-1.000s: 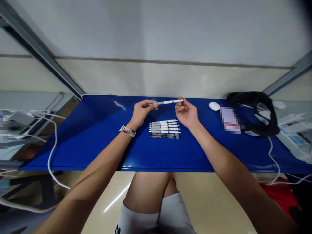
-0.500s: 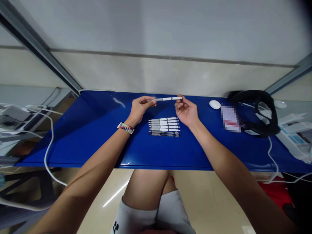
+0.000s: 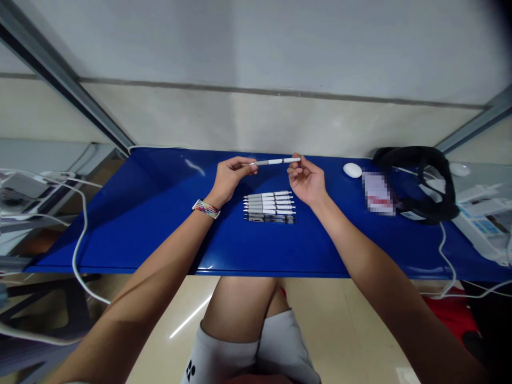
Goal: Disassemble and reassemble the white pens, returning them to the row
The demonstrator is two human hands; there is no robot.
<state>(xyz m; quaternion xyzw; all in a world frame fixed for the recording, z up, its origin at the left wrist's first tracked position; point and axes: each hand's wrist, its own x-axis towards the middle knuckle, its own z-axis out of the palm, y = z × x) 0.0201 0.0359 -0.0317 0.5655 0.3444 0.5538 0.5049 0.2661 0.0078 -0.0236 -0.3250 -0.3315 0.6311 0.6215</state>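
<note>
While in left hand [image 3: 229,177] and right hand [image 3: 309,184] — pen [image 3: 275,161], well inside front edge [image 3: 272,276]

left fingers [image 3: 241,160] + right fingers [image 3: 309,165]: gripping white pen [image 3: 275,161] | pen row [image 3: 269,203]: on blue table [image 3: 144,202]

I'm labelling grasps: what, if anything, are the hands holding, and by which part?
A white-and-grey pen, held by both ends: the left hand pinches its grey end, the right hand its white end.
</note>
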